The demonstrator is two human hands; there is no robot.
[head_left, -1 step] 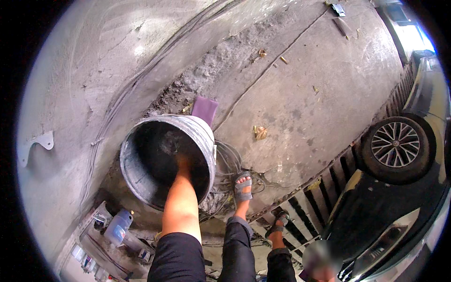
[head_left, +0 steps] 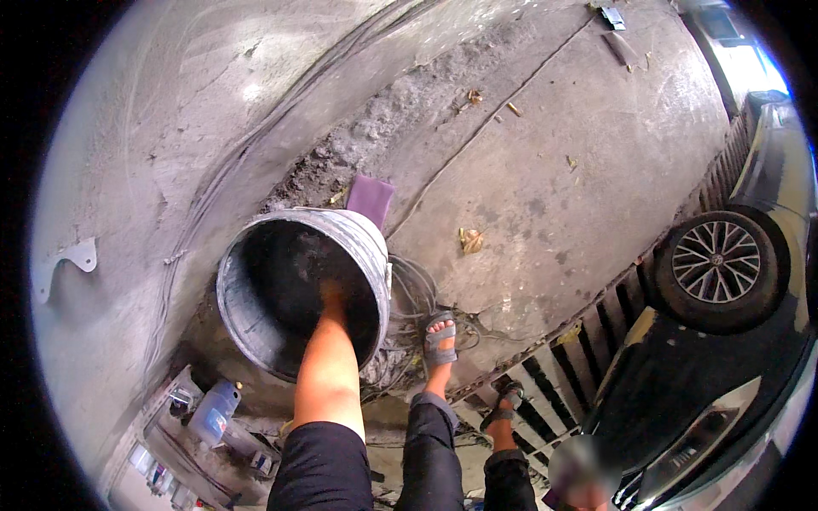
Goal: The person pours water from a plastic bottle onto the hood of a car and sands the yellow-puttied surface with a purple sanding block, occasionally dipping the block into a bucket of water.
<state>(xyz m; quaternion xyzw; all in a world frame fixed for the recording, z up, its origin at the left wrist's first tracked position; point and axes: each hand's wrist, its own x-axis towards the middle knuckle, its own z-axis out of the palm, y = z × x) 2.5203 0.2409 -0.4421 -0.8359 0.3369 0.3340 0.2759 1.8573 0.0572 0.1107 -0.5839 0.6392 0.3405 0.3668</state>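
Observation:
My left forearm reaches down into a large round grey bucket [head_left: 368, 236]. My left hand [head_left: 331, 295] fades into the dark, murky inside of the bucket, so its fingers and anything in them are hidden. A flat purple rectangular sheet [head_left: 371, 199] lies on the floor against the bucket's far side. At the lower edge, right of my legs, a blurred patch covers something skin-coloured [head_left: 588, 496] beside a bit of purple; I cannot tell whether this is my right hand.
A plastered wall [head_left: 162, 111] with cables runs along the left. Coiled cable [head_left: 413, 281] lies between bucket and my sandalled foot [head_left: 440, 336]. A slotted grate [head_left: 545, 387] and a dark car [head_left: 682, 383] are on the right. A blue jug [head_left: 215, 413] stands lower left.

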